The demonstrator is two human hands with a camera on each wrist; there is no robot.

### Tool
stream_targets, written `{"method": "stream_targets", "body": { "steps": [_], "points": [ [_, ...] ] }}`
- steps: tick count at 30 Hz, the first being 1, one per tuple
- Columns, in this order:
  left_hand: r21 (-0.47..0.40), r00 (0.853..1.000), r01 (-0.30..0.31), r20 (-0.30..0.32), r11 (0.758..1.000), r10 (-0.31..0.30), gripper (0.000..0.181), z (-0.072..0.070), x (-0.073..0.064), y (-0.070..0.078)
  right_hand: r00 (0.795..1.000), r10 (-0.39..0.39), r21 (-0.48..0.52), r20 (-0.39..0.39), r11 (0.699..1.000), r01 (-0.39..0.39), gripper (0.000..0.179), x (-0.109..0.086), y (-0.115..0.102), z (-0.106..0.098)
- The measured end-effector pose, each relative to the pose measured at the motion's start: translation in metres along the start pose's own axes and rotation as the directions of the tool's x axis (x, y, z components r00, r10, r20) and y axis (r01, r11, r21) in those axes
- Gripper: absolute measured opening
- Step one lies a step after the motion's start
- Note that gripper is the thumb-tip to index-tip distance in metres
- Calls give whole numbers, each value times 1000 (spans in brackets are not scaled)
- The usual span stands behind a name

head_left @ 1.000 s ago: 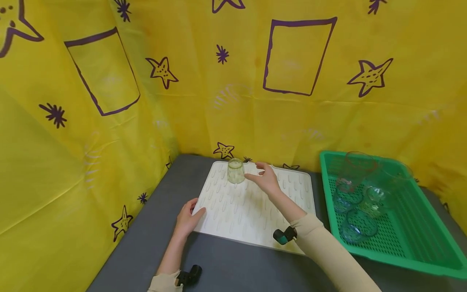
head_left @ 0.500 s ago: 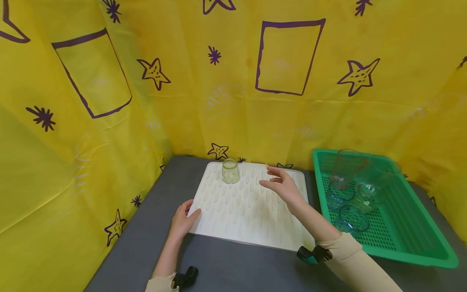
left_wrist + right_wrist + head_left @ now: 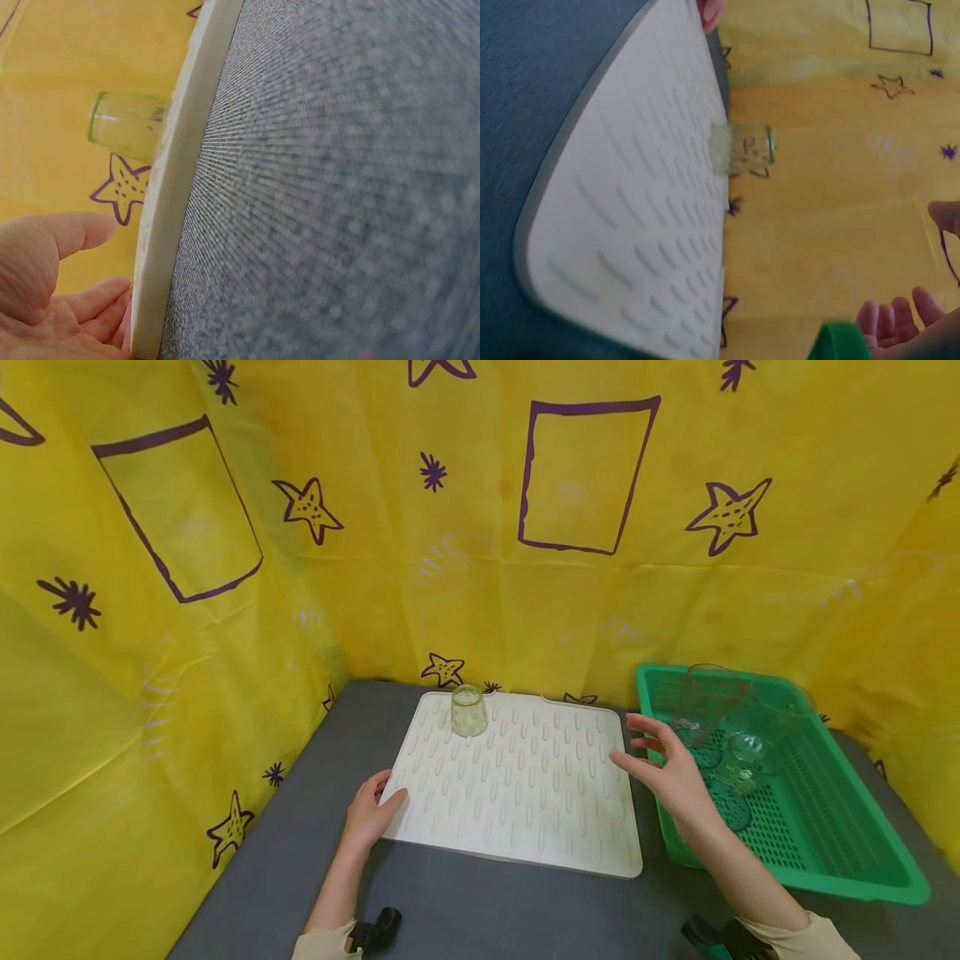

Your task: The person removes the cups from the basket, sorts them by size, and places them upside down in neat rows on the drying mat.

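A pale green drinking glass [image 3: 468,714] stands, wider end down, on the back left part of a white ridged drying mat [image 3: 517,793]. At the mat's left edge is my left hand [image 3: 371,817]; its fingers touch the side and the thumb is held apart, as the left wrist view shows. My right hand [image 3: 675,781] is in the air between the mat's right edge and a green plastic basket [image 3: 855,887], fingers and thumb spread, holding nothing. Inside the basket are several glasses, among them a tall reddish-rimmed glass [image 3: 708,697] and a clear glass [image 3: 765,722].
The mat and basket lie on a dark grey tabletop [image 3: 480,910]. Behind and to the left hangs a yellow cloth [image 3: 375,593] with purple drawings, close to the table's back edge.
My right hand has drawn away from the green glass and travelled right across the mat to the basket's left side. The glass stays on the mat; my left hand keeps its place.
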State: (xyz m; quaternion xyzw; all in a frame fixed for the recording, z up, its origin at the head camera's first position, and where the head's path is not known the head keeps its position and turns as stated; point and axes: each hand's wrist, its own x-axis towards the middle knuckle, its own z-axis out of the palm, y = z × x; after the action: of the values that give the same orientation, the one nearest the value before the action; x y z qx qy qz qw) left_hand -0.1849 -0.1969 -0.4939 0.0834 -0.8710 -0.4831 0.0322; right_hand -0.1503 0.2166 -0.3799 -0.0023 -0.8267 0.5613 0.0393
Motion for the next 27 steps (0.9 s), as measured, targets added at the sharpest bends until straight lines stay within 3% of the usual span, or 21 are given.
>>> {"method": "stream_targets", "body": {
  "steps": [7, 17, 23, 27],
  "points": [
    [-4, 1000, 4, 6, 1000, -4, 54, 1, 0, 1, 998, -19, -87, -62, 996, 14, 67, -22, 18, -34],
    [-9, 1000, -6, 2, 1000, 6, 53, -1, -2, 4, 987, -70, -252, -145, 967, 31, 74, -35, 47, -70],
    [-7, 1000, 12, 12, 1000, -12, 54, -2, -1, 3, 993, -26, -318, -118, 948, -13, 81, -40, 60, -85],
    [-3, 999, 25, 27, 1000, -25, 54, -1, -1, 1, 998, 34, -367, -60, 929, -54, 88, -42, 64, -92]
  ]
}}
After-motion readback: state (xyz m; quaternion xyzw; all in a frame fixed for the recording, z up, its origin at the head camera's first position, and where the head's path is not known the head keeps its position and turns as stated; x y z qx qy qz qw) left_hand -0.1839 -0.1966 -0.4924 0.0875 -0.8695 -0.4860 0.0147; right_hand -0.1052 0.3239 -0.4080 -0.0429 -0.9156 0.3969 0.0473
